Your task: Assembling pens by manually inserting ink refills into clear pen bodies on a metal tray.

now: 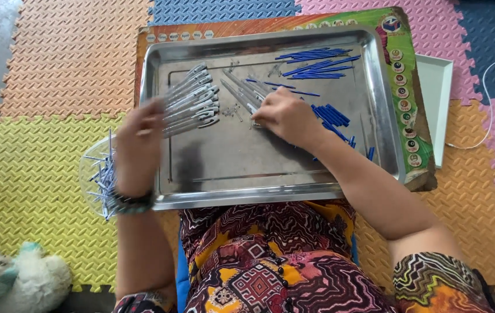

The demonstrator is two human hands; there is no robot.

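Observation:
A steel tray (pixel 259 185) lies on a board in front of me. My left hand (pixel 138 145) grips a fanned bundle of clear pen barrels with clips (pixel 192 101) over the tray's left side. My right hand (pixel 285 116) rests fingers-down in the tray's middle, pinching at small parts beside loose clear barrels (pixel 241 90). Blue ink refills (pixel 317 64) lie in a heap at the tray's far right. More blue pieces (pixel 331 116) sit just right of my right hand.
A clear bowl (pixel 99 177) of finished pens stands on the yellow mat left of the tray. A white tray (pixel 436 98) lies to the right, with white cables (pixel 491 116) beyond. A plush toy (pixel 18 281) sits bottom left.

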